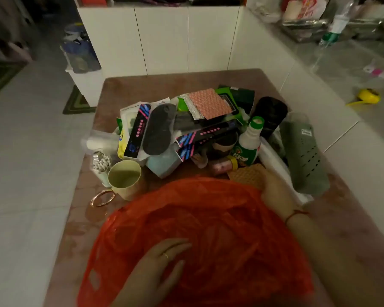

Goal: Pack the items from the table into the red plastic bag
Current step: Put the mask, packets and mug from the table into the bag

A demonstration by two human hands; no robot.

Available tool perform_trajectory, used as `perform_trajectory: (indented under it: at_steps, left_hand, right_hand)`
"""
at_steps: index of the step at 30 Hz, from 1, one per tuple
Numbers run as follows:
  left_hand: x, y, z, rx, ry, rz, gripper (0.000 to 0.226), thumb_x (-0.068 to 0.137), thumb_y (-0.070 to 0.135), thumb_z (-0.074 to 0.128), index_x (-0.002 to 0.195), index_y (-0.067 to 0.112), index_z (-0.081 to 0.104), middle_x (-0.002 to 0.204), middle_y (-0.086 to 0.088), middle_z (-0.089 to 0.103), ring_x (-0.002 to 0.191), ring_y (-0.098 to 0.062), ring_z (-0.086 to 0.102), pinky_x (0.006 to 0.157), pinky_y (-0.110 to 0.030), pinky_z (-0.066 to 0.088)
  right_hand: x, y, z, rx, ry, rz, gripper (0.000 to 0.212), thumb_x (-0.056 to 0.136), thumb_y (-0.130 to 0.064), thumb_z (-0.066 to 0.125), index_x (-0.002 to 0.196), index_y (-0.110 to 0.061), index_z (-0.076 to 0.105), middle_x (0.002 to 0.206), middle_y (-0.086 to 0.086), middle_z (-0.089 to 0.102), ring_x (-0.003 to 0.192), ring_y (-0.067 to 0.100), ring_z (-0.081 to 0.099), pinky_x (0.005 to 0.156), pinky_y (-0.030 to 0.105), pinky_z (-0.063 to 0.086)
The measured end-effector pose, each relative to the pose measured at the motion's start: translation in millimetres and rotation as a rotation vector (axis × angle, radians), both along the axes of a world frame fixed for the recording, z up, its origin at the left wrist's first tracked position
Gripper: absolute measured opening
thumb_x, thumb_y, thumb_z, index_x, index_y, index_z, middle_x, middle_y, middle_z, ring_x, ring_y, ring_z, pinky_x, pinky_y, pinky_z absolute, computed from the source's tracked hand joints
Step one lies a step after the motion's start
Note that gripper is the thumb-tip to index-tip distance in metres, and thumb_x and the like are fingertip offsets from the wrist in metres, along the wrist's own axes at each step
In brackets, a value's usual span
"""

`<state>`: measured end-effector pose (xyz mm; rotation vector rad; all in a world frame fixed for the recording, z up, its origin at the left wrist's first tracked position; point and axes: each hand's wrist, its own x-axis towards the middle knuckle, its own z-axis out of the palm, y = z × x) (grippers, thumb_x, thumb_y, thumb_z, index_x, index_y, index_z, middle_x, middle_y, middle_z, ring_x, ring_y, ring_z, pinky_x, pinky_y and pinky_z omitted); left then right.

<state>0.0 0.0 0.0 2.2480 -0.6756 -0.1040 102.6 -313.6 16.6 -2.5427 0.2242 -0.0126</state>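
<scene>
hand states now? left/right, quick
Left hand: open, fingers flat on the red plastic bag.
Right hand: at the bag's far edge, fingertips hidden; cannot tell.

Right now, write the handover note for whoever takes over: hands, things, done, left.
Left hand: flat on the red plastic bag, fingers straight.
Right hand: at the bag's far edge, by an orange textured pad; grip unclear.
Bag lies crumpled on the table's near side; green-capped bottle, cream cup, grey perforated shoe and packets are piled behind it.
Done: nothing visibly packed. Left: the whole pile.
</scene>
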Motion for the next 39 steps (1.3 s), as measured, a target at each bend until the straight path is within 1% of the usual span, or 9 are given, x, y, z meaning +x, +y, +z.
perform_trajectory:
  at_steps: [8, 14, 20, 24, 28, 31, 33, 35, 39]
  left_hand:
    - [12.6, 4.1, -24.2, 0.241, -0.016, -0.033, 0.043, 0.086, 0.045, 0.046, 0.126, 0.029, 0.051, 0.123, 0.007, 0.062, 0.118, 0.001, 0.045, 0.103, -0.01, 0.027]
    - [8.8, 5.6, -32.8, 0.442, -0.019, -0.072, 0.053, 0.075, 0.054, 0.044, 0.123, 0.032, 0.049, 0.117, 0.013, 0.066, 0.108, -0.002, 0.062, 0.089, -0.019, 0.049]
    - [10.4, 5.7, -25.7, 0.544, 0.015, -0.059, 0.056, 0.077, 0.053, 0.041, 0.124, 0.026, 0.054, 0.121, 0.006, 0.065, 0.11, -0.006, 0.062, 0.089, -0.026, 0.053]
    - [8.4, 3.8, -20.4, 0.384, 0.176, -0.032, 0.076, 0.079, 0.061, 0.026, 0.144, 0.02, 0.029, 0.152, 0.001, 0.031, 0.141, -0.01, 0.027, 0.117, -0.026, 0.013]
    - [4.9, -2.1, -3.8, -0.119, 0.474, 0.225, 0.055, 0.087, 0.051, 0.04, 0.137, 0.028, 0.032, 0.131, 0.03, 0.039, 0.116, 0.028, 0.032, 0.097, 0.005, 0.017]
    - [12.2, -1.2, -6.2, -0.464, 0.754, 0.441, 0.079, 0.074, 0.061, 0.054, 0.14, 0.025, 0.029, 0.14, 0.013, 0.041, 0.127, -0.002, 0.04, 0.113, -0.021, 0.024]
    - [13.7, -2.3, -5.1, -0.466, 0.796, 0.471, 0.085, 0.074, 0.058, 0.058, 0.143, 0.02, 0.026, 0.138, 0.007, 0.043, 0.125, -0.009, 0.043, 0.111, -0.026, 0.029]
    - [14.2, -4.7, -6.7, -0.391, 0.761, 0.46, 0.054, 0.089, 0.031, 0.054, 0.137, 0.02, 0.032, 0.12, 0.018, 0.046, 0.108, 0.004, 0.047, 0.092, -0.004, 0.033]
    - [18.8, -0.6, 0.1, -0.289, 0.637, 0.4, 0.036, 0.093, 0.02, 0.049, 0.125, 0.03, 0.035, 0.107, 0.031, 0.044, 0.111, 0.007, 0.044, 0.078, 0.008, 0.031]
  right_hand:
    - [26.3, -20.2, -25.2, -0.44, 0.2, 0.321, 0.063, 0.083, -0.019, 0.056, 0.142, -0.019, 0.032, 0.151, 0.009, 0.03, 0.138, 0.026, 0.03, 0.114, 0.034, 0.023]
    - [17.8, -20.8, -7.6, -0.325, -0.08, 0.232, 0.039, 0.084, -0.002, 0.053, 0.122, -0.009, 0.055, 0.118, 0.018, 0.062, 0.104, 0.033, 0.058, 0.087, 0.038, 0.045]
    - [-20.2, 19.3, 62.0, -0.181, -0.576, 0.012, 0.027, 0.084, -0.017, 0.049, 0.104, -0.003, 0.058, 0.086, 0.014, 0.063, 0.073, 0.023, 0.056, 0.062, 0.025, 0.039]
    - [-73.6, 81.2, 50.5, -0.109, -0.702, 0.341, 0.025, 0.076, -0.018, 0.051, 0.099, -0.013, 0.057, 0.09, 0.002, 0.065, 0.083, 0.008, 0.05, 0.075, 0.019, 0.045]
    - [-104.9, 111.3, -15.4, -0.253, -0.442, 0.53, 0.036, 0.068, -0.021, 0.054, 0.103, -0.022, 0.061, 0.094, 0.003, 0.07, 0.089, 0.014, 0.049, 0.068, 0.026, 0.051]
    - [-106.9, 114.0, -42.9, -0.244, -0.269, 0.553, 0.037, 0.069, -0.022, 0.05, 0.105, -0.029, 0.055, 0.094, 0.001, 0.067, 0.087, 0.013, 0.047, 0.064, 0.023, 0.052]
    - [-105.1, 116.7, -50.0, -0.255, -0.176, 0.585, 0.036, 0.067, -0.026, 0.056, 0.102, -0.033, 0.061, 0.092, -0.004, 0.065, 0.084, 0.01, 0.055, 0.061, 0.02, 0.051]
    - [-100.4, 119.5, -45.0, -0.277, -0.091, 0.611, 0.032, 0.067, -0.031, 0.062, 0.099, -0.034, 0.067, 0.093, -0.01, 0.065, 0.082, 0.007, 0.064, 0.064, 0.016, 0.05]
    - [-64.4, 114.2, -4.5, 0.076, -0.086, 0.406, 0.026, 0.087, -0.024, 0.058, 0.112, -0.024, 0.064, 0.111, -0.012, 0.057, 0.105, 0.001, 0.052, 0.091, 0.007, 0.037]
